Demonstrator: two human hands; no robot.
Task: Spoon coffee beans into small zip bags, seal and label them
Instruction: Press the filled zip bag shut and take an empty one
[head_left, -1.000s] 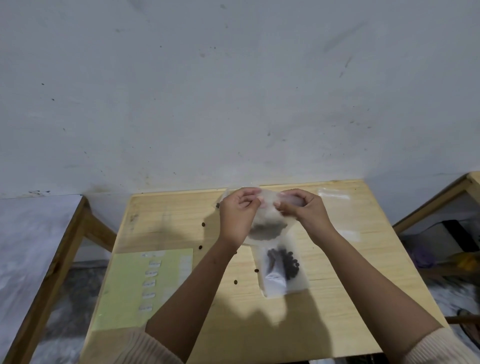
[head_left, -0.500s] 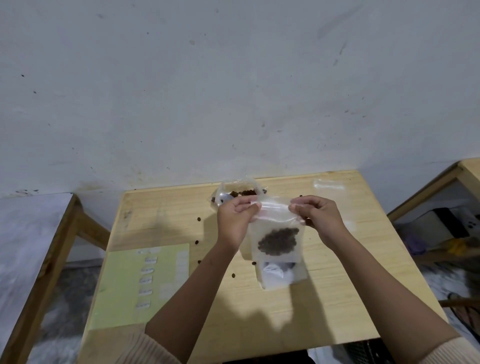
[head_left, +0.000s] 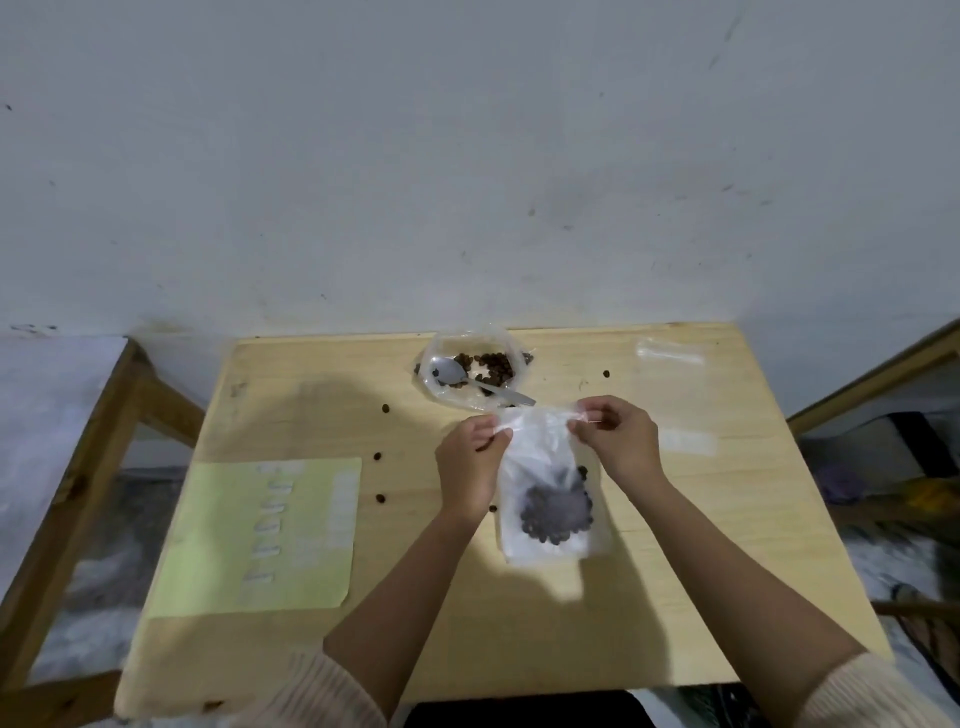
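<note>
A small clear zip bag (head_left: 540, 457) with a clump of dark coffee beans (head_left: 557, 512) in its lower half hangs over the wooden table (head_left: 675, 545). My left hand (head_left: 470, 462) pinches the bag's top left corner and my right hand (head_left: 618, 436) pinches its top right corner. Another flat bag lies on the table under the held one, mostly hidden. Behind my hands sits an open clear bag of beans (head_left: 475, 366) with a metal spoon (head_left: 467, 379) resting in it.
A pale green label sheet (head_left: 228, 545) with several white stickers lies at the left of the table. Spare empty zip bags (head_left: 670, 351) lie at the back right. Loose beans (head_left: 378, 456) dot the tabletop. Wooden furniture stands on both sides; a wall is behind.
My hands have lowered the filled bag toward me, so it now hangs over the flat bag. The bean bag and spoon behind have come into view.
</note>
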